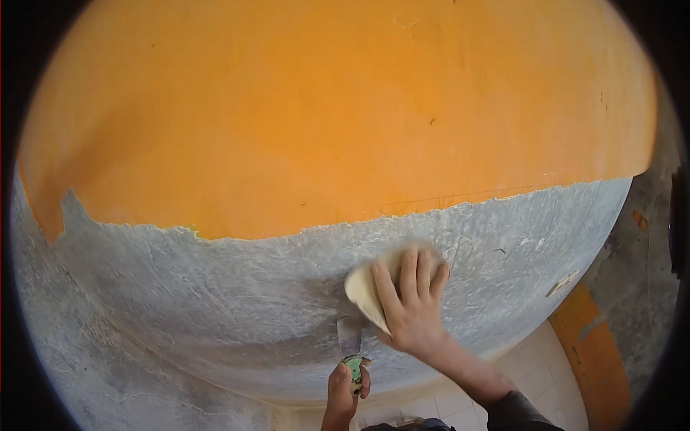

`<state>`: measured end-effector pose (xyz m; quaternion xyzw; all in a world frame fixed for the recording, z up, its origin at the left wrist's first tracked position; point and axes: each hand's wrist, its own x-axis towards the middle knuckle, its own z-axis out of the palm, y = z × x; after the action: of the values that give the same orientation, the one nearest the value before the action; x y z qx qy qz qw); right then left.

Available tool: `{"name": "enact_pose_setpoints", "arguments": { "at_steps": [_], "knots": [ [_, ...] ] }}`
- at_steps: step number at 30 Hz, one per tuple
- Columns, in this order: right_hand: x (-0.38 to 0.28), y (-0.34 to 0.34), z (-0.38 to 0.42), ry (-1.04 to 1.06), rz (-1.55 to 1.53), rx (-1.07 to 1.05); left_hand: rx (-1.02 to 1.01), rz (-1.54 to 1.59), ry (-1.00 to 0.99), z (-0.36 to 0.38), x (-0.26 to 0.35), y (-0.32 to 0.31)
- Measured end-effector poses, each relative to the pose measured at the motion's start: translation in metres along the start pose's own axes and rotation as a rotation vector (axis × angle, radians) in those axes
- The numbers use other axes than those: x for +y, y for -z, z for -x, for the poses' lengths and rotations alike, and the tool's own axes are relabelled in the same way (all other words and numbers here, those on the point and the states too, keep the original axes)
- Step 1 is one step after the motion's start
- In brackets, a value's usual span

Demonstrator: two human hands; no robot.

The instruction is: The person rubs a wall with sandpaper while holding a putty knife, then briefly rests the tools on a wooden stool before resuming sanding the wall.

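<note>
My right hand [417,316] presses a cream-coloured sheet [364,293], which looks like sandpaper, against the grey bare wall [244,309]. Its fingers spread over the sheet, whose edge curls up at the left; the upper part is blurred. Lower down, my left hand [340,391] is closed around the green handle of a putty knife [350,337]. The knife's blade points up, close to the wall; whether it touches cannot be told. Above both hands the wall carries orange paint [345,129], ending in a ragged edge over the grey part.
A wall socket or switch plate [562,284] sits low at the right. Past the wall's right edge is another grey surface with an orange strip [593,352]. Pale floor tiles [532,370] lie below. A bare grey wall [100,352] adjoins at the left.
</note>
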<state>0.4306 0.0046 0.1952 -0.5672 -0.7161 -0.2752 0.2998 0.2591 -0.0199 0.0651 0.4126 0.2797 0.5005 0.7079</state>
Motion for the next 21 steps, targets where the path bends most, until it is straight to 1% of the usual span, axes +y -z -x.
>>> {"name": "enact_pose_setpoints", "arguments": {
  "at_steps": [2,3,4,7,9,10,11,12,13,14,15,16,18,20,21],
  "knots": [
    [-0.001,0.025,-0.035,0.032,-0.019,0.172,0.013,-0.017,0.008,0.002,0.000,-0.001],
    [-0.005,0.024,-0.036,0.014,-0.033,0.193,0.010,-0.014,-0.002,0.002,0.000,0.000],
    [-0.007,0.017,-0.028,0.007,-0.036,0.192,0.005,-0.015,-0.013,0.002,0.000,0.000],
    [-0.017,-0.032,0.032,-0.064,-0.077,0.062,-0.001,-0.044,-0.021,0.005,0.002,0.004],
    [-0.017,-0.030,0.027,-0.048,-0.083,0.038,0.003,-0.044,-0.039,0.004,0.001,0.003],
    [-0.020,-0.025,0.023,-0.043,-0.093,0.008,0.019,-0.026,-0.016,0.006,0.002,0.003],
    [-0.014,-0.018,0.011,-0.038,-0.106,0.055,0.032,-0.009,0.010,0.007,0.004,0.003],
    [-0.010,-0.002,-0.007,-0.046,-0.101,0.058,0.024,-0.013,0.014,0.006,0.004,0.003],
    [-0.005,0.012,-0.023,-0.046,-0.102,0.120,0.028,-0.013,0.002,0.005,0.003,0.002],
    [-0.003,0.019,-0.029,-0.049,-0.106,0.180,0.035,-0.016,-0.007,0.006,0.002,0.002],
    [-0.004,0.017,-0.024,-0.050,-0.100,0.167,0.035,-0.022,0.003,0.008,0.001,0.002],
    [-0.006,0.006,-0.009,-0.058,-0.102,0.165,0.029,-0.009,0.008,0.009,0.001,0.001],
    [-0.011,-0.034,0.042,-0.143,-0.139,-0.005,0.019,0.004,0.004,0.006,0.001,0.004],
    [-0.013,-0.068,0.085,-0.168,-0.136,-0.028,0.032,0.003,0.047,0.008,-0.002,0.007],
    [-0.013,-0.075,0.094,-0.193,-0.131,-0.051,0.037,0.006,0.046,0.007,-0.002,0.007]
  ]
}}
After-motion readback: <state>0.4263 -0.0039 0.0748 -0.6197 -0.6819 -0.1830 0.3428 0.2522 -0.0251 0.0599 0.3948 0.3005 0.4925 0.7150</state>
